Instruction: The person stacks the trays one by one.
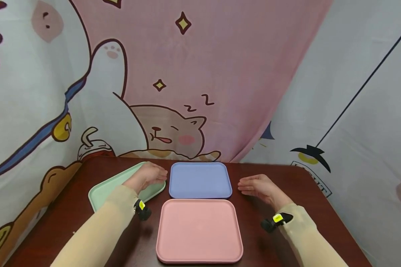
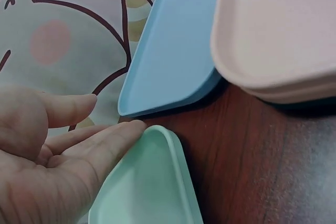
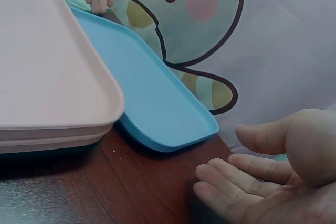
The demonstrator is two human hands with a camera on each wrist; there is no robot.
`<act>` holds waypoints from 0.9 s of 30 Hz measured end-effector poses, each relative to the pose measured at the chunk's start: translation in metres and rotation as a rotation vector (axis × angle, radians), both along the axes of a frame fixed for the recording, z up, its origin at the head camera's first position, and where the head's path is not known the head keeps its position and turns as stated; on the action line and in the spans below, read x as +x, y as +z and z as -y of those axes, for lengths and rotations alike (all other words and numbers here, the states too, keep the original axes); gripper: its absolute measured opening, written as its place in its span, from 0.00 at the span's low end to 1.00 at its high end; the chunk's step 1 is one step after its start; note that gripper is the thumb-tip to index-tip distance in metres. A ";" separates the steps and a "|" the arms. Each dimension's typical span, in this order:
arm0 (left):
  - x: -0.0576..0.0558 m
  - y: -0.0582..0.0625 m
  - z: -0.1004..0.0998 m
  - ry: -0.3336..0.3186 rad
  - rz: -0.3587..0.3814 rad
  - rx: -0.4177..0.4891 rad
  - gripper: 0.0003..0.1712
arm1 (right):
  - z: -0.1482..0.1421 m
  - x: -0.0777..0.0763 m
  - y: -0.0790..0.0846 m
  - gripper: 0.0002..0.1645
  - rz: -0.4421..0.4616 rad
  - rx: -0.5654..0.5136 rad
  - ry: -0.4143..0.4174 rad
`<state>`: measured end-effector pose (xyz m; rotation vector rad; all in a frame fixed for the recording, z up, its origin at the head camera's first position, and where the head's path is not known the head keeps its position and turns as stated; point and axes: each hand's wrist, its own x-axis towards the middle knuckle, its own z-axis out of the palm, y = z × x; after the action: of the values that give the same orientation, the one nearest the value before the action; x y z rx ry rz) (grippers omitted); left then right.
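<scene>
My left hand (image 1: 147,175) is over the light green tray (image 1: 107,190), fingers extended toward the blue tray (image 1: 200,180) and nothing held. In the left wrist view its fingertips overlap the green tray's corner; whether they touch it I cannot tell. To the right of the blue tray, my right hand (image 1: 261,188) hovers with straight fingers and an empty palm, apart from the tray. Nearer to me than the blue tray lies a pink tray (image 1: 199,230). Stacked edges show beneath it in the right wrist view, with a dark green layer (image 3: 52,153) at the bottom.
All the trays are on a dark reddish-brown wooden table (image 1: 254,241). A cloth (image 1: 240,74) printed with cartoon animals hangs right behind the table's far edge. Small black cameras (image 1: 142,210) are strapped to both wrists.
</scene>
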<state>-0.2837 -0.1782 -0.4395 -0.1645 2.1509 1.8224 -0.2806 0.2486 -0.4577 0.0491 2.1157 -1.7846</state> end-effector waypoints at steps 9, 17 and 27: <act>-0.007 0.005 -0.006 -0.037 0.027 -0.013 0.21 | 0.006 -0.013 -0.006 0.29 0.031 -0.029 0.036; -0.014 0.002 -0.009 -0.073 0.060 0.024 0.21 | 0.008 -0.018 -0.012 0.27 0.090 -0.087 0.015; -0.016 -0.005 -0.008 -0.070 0.072 0.056 0.22 | 0.018 -0.023 -0.017 0.24 0.103 -0.142 0.016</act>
<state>-0.3001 -0.1698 -0.4442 -0.1374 2.0296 1.8069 -0.3036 0.2304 -0.4750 0.0853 1.9088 -1.8763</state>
